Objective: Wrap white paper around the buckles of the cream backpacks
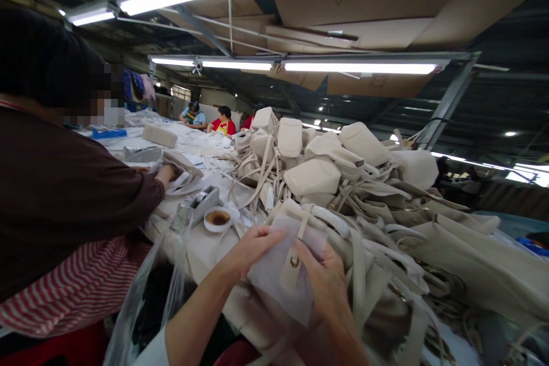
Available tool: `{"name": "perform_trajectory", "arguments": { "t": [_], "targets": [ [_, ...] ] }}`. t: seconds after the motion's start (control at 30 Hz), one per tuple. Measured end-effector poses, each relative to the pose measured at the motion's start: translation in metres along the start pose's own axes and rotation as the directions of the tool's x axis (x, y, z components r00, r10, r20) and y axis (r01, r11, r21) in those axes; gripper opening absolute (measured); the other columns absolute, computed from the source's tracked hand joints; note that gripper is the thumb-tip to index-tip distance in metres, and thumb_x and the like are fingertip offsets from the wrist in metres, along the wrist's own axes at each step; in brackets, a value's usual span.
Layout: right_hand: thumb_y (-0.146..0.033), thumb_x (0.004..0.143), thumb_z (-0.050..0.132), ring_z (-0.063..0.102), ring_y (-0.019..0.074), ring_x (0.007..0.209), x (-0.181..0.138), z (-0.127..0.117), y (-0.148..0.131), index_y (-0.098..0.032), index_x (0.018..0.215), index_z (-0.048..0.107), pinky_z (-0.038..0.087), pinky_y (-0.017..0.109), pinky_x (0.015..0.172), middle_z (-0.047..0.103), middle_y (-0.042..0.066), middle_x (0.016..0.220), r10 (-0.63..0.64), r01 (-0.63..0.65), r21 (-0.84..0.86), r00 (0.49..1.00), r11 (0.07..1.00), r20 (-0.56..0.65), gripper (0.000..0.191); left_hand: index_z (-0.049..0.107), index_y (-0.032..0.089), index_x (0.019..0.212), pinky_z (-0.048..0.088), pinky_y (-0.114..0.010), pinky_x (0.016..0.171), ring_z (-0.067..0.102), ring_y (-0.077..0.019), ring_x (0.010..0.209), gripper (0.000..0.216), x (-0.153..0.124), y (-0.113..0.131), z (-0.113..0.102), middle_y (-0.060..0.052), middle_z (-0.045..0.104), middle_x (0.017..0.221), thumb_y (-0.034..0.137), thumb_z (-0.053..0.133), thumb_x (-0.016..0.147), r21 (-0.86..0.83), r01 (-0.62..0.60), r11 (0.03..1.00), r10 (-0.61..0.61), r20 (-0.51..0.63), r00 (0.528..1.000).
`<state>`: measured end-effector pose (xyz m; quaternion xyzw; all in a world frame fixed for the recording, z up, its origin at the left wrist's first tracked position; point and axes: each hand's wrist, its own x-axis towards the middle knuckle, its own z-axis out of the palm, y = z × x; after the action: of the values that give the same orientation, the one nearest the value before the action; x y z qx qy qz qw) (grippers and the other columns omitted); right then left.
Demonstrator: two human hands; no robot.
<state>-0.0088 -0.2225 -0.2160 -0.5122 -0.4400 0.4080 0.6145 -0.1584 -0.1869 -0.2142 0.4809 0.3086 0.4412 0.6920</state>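
Observation:
A thin white sheet of tissue paper (266,282) lies over a beige bag in front of me. Across it runs a beige strap with a metal buckle (294,261). The fingers of my left hand (254,247) are closed on the paper's upper left edge. My right hand (325,281) has its thumb pressed on the strap beside the buckle, with its other fingers partly hidden behind the paper. Just beyond my hands rises a large heap of beige bags (313,176) with loose straps.
A small white bowl (217,219) of brown liquid stands left of my hands, beside a grey metal object (201,204). A co-worker (72,177) at the left handles another bag. Clear plastic (141,297) hangs at the table edge. More people sit further back.

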Motion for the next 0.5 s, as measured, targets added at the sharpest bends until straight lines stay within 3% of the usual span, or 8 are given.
{"name": "perform_trajectory", "arguments": {
  "t": [0.07, 0.13, 0.23, 0.33, 0.43, 0.5],
  "targets": [
    [-0.045, 0.069, 0.077, 0.073, 0.0280, 0.081, 0.001, -0.001, 0.004, -0.017, 0.125, 0.068, 0.060, 0.036, 0.070, 0.078, 0.008, 0.098, -0.031, 0.032, 0.027, 0.999, 0.999, -0.013, 0.063, 0.078, 0.011, 0.082, 0.042, -0.024, 0.055, 0.056, -0.0124, 0.056, 0.050, 0.012, 0.013, 0.004, -0.005, 0.070, 0.068, 0.054, 0.085, 0.057, 0.035, -0.051, 0.998, 0.052, -0.025, 0.998],
    [-0.043, 0.069, 0.078, 0.073, 0.0288, 0.093, 0.003, -0.003, 0.007, -0.020, 0.131, 0.063, 0.060, 0.037, 0.078, 0.077, 0.007, 0.108, -0.083, 0.084, 0.039, 0.996, 0.996, -0.030, 0.068, 0.079, 0.011, 0.090, 0.035, -0.022, 0.052, 0.047, -0.0096, 0.052, 0.048, 0.020, 0.022, 0.009, -0.001, 0.064, 0.061, 0.050, 0.083, 0.061, 0.098, -0.173, 0.980, 0.180, -0.070, 0.981],
    [-0.042, 0.070, 0.078, 0.071, 0.0283, 0.101, 0.003, -0.006, 0.009, -0.022, 0.130, 0.064, 0.059, 0.037, 0.084, 0.075, 0.007, 0.115, -0.133, 0.134, 0.018, 0.990, 0.991, -0.051, 0.065, 0.077, 0.013, 0.099, 0.032, -0.022, 0.051, 0.045, -0.0092, 0.053, 0.050, 0.021, 0.025, 0.011, 0.000, 0.062, 0.062, 0.055, 0.074, 0.071, 0.148, -0.269, 0.952, 0.284, -0.087, 0.955],
    [-0.048, 0.067, 0.079, 0.073, 0.0287, 0.087, 0.002, -0.006, 0.009, -0.018, 0.117, 0.069, 0.060, 0.037, 0.073, 0.078, 0.008, 0.102, -0.070, 0.072, 0.028, 0.996, 0.997, -0.062, 0.059, 0.075, 0.013, 0.095, 0.041, -0.023, 0.057, 0.055, -0.0127, 0.062, 0.053, 0.014, 0.015, 0.005, -0.003, 0.068, 0.074, 0.057, 0.078, 0.066, 0.106, -0.153, 0.983, 0.152, 0.024, 0.988],
    [-0.051, 0.063, 0.080, 0.073, 0.0293, 0.073, 0.002, -0.004, 0.010, -0.014, 0.102, 0.073, 0.060, 0.037, 0.063, 0.078, 0.009, 0.084, 0.004, -0.001, 0.031, 0.997, 1.000, -0.083, 0.055, 0.074, 0.012, 0.098, 0.049, -0.026, 0.065, 0.063, -0.0166, 0.069, 0.057, 0.006, -0.001, 0.001, -0.005, 0.071, 0.079, 0.045, 0.089, 0.054, 0.058, -0.045, 0.997, 0.038, 0.128, 0.991],
    [-0.051, 0.063, 0.081, 0.073, 0.0294, 0.072, 0.003, -0.003, 0.011, -0.014, 0.095, 0.074, 0.060, 0.037, 0.064, 0.078, 0.009, 0.082, -0.013, 0.014, 0.003, 0.994, 1.000, -0.112, 0.049, 0.074, 0.012, 0.099, 0.051, -0.026, 0.065, 0.065, -0.0169, 0.069, 0.057, 0.002, -0.011, 0.003, -0.005, 0.073, 0.080, 0.036, 0.091, 0.051, 0.016, -0.034, 0.999, 0.032, 0.117, 0.993]
  ]
}}
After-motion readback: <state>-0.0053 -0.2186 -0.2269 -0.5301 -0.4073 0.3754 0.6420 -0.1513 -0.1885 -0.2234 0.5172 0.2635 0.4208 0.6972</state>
